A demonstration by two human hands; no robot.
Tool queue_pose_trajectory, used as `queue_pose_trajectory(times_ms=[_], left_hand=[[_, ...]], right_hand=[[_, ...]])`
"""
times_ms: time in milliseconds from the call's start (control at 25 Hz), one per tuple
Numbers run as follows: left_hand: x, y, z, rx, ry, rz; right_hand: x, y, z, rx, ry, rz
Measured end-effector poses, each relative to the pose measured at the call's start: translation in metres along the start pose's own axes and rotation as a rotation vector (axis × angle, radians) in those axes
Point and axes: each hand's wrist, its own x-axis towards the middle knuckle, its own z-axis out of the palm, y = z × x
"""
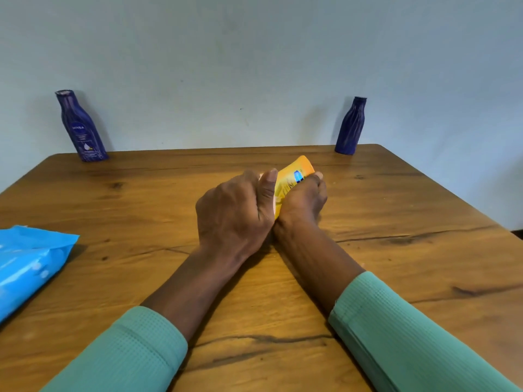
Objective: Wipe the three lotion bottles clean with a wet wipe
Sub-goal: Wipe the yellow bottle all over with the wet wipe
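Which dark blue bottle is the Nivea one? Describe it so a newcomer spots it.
Start at the wooden table and follow its far edge to the left corner. A dark blue Nivea bottle stands there. Unlike the other dark blue bottle at the right corner, it shows a white-printed label.

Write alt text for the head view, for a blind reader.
The left hand and right hand grip a yellow lotion bottle over a wooden table. A dark blue Nivea bottle and a second dark blue bottle stand at its far corners; a blue wipes pack lies left.
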Motion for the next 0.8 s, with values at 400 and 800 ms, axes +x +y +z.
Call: queue_pose_trajectory(times_ms=[400,800], left_hand=[[-0.005,-0.006,0.023,-0.533,0.123,-0.198],[0.008,-0.018,0.024,-0.869,0.016,-0.525]], right_hand=[[-0.013,0.005,0.006,0.147,-0.072,0.016],[-0.007,0.015,0.002,0.207,-0.197,-0.017]])
